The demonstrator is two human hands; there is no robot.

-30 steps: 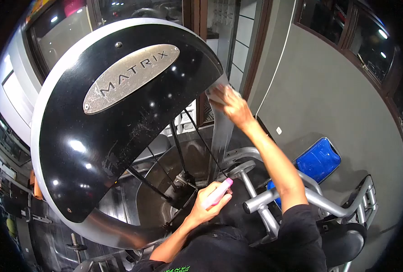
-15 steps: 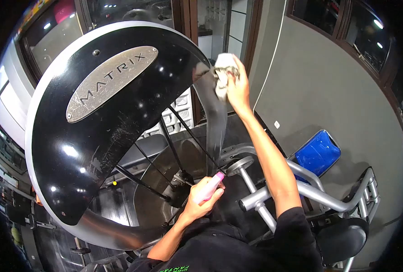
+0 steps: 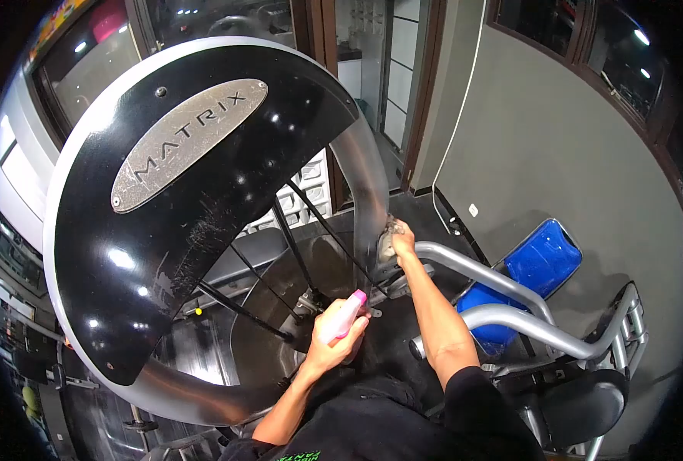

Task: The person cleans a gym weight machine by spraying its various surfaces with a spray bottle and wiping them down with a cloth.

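A large round machine frame (image 3: 368,173) with a silver rim carries a black panel (image 3: 226,177) marked MATRIX. On the right, lower part of that rim, my right hand (image 3: 404,240) presses a crumpled pale cloth (image 3: 387,240) against the metal. My left hand (image 3: 332,342) is wrapped round a small pinkish bottle (image 3: 344,316) with a bright pink cap, held in front of my body near the thin black rods inside the frame.
Grey tubular bars (image 3: 510,319) curve out to the right, with a black pad (image 3: 583,407) below them. A blue chair (image 3: 545,257) stands near the grey wall (image 3: 533,146). A white cable hangs along the wall.
My right hand has moved down along the rim with the cloth, from beside the black panel's end to the lower right. My left hand and the bottle have shifted slightly left.
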